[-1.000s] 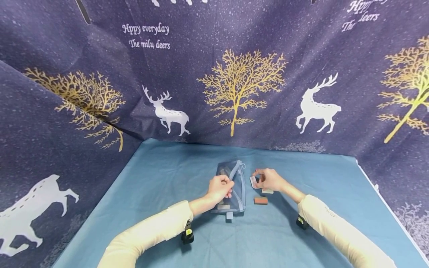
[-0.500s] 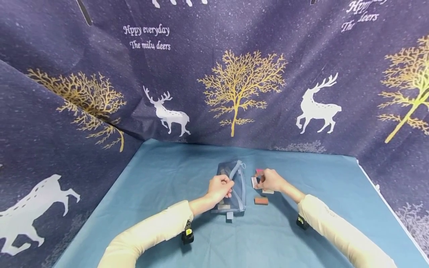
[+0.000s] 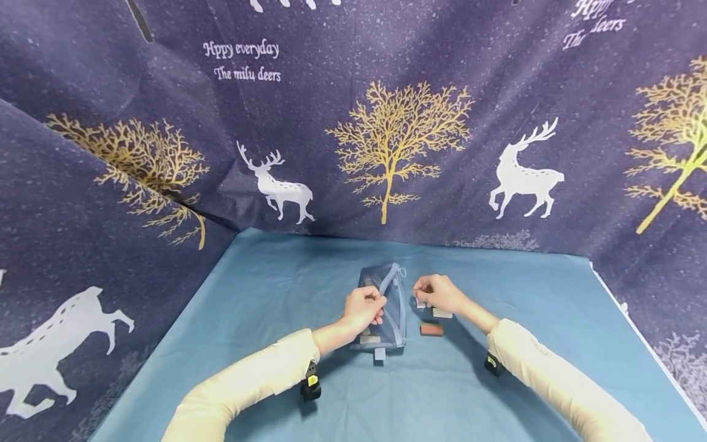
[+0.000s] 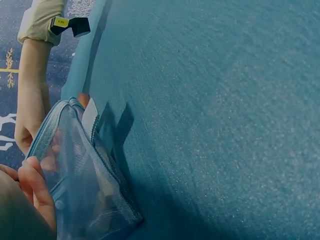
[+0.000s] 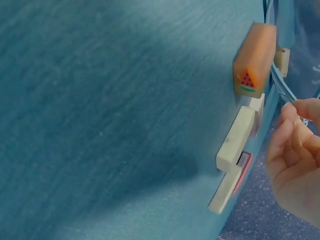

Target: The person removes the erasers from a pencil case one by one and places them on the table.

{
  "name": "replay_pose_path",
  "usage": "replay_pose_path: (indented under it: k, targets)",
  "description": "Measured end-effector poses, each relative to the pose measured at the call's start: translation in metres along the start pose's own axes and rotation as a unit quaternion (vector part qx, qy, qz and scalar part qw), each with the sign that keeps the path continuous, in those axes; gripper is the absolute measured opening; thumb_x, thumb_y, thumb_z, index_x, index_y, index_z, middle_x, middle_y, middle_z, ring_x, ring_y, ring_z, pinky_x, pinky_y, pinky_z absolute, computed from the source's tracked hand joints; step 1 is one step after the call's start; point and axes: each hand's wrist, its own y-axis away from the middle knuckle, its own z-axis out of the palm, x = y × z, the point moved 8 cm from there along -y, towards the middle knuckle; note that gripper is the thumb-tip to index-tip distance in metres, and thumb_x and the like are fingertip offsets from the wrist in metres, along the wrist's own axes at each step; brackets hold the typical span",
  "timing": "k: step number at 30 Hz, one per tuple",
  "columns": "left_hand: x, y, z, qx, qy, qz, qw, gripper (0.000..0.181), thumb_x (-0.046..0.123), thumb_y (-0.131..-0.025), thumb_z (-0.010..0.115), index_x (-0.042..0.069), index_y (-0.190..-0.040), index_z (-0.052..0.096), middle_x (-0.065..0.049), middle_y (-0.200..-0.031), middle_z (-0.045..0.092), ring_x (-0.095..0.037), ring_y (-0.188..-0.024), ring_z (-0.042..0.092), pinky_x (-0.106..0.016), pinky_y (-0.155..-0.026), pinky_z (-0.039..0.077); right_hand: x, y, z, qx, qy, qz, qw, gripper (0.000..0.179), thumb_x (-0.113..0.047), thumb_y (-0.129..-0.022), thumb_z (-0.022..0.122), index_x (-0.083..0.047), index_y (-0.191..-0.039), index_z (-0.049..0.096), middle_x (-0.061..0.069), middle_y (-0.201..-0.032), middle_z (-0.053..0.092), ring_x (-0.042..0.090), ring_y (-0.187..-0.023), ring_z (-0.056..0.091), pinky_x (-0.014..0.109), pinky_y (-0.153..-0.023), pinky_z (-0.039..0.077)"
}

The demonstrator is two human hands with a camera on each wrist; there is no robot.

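Right hand (image 3: 442, 293): slightly left of half a second ago, at the white piece (image 3: 421, 304); fingers bunched, cannot tell whether grasping.
Left hand (image 3: 361, 310): pinching the mesh pouch (image 4: 82, 170) as before, left of the blocks.
Orange block (image 3: 431, 330): on the table (image 3: 309, 288), near side; cream block (image 3: 442, 312) just beyond.
In the way: right hand, covering the earlier pink patch.

Left hand (image 3: 362, 309) and right hand (image 3: 444, 294), both curled.
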Motion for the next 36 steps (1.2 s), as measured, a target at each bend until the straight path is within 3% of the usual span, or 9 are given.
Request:
replay_pose_path:
  k: [9, 16, 21, 28, 36]
  targets:
    - [-0.001, 0.001, 0.000, 0.004, -0.003, -0.003, 1.0000, 0.015, 0.013, -0.082, 0.059, -0.002, -0.078, 0.061, -0.015, -0.062, 0.064, -0.009, -0.043, 0.057, -0.030, -0.048, 0.055, -0.003, 0.004, 0.008, -0.022, -0.016, -0.026, 0.9993, 0.014, -0.014, -0.091, 0.054, -0.007, -0.093, 0.066, 0.004, -0.074, 0.066, 0.013, -0.058, 0.060, 0.023, -0.051, 0.050]
    - [-0.003, 0.001, 0.001, 0.000, -0.011, -0.009, 0.9999, 0.011, 0.012, -0.080, 0.057, 0.004, -0.072, 0.058, 0.000, -0.053, 0.057, -0.009, -0.043, 0.057, -0.024, -0.045, 0.053, -0.006, 0.000, 0.010, -0.023, -0.020, -0.024, 0.9992, 0.016, -0.014, -0.091, 0.051, -0.008, -0.093, 0.066, 0.006, -0.073, 0.065, 0.015, -0.058, 0.059, 0.024, -0.049, 0.049]
    - [-0.002, -0.001, 0.001, -0.001, -0.017, -0.003, 0.9999, 0.011, 0.012, -0.080, 0.056, 0.005, -0.072, 0.059, 0.000, -0.052, 0.057, -0.008, -0.043, 0.057, -0.024, -0.045, 0.052, -0.009, -0.003, 0.009, -0.018, -0.027, -0.033, 0.9989, 0.015, -0.013, -0.090, 0.053, -0.008, -0.091, 0.067, 0.008, -0.070, 0.065, 0.014, -0.057, 0.059, 0.023, -0.049, 0.048]
    - [0.001, 0.000, 0.003, -0.009, -0.012, 0.000, 0.9999, 0.018, 0.012, -0.082, 0.056, -0.004, -0.080, 0.061, -0.004, -0.055, 0.059, -0.010, -0.044, 0.058, -0.026, -0.047, 0.054, -0.012, -0.003, 0.016, -0.040, -0.049, -0.064, 0.9959, 0.015, -0.010, -0.090, 0.051, -0.007, -0.092, 0.066, 0.006, -0.074, 0.065, 0.011, -0.058, 0.059, 0.024, -0.052, 0.051]
    - [-0.003, -0.002, 0.006, -0.009, -0.010, -0.010, 0.9999, 0.014, 0.012, -0.081, 0.057, -0.001, -0.077, 0.061, 0.000, -0.054, 0.058, -0.008, -0.044, 0.057, -0.025, -0.047, 0.054, -0.012, -0.004, 0.019, -0.056, -0.059, -0.066, 0.9945, 0.013, -0.014, -0.090, 0.055, -0.008, -0.095, 0.066, 0.006, -0.078, 0.066, 0.014, -0.062, 0.062, 0.026, -0.055, 0.053]
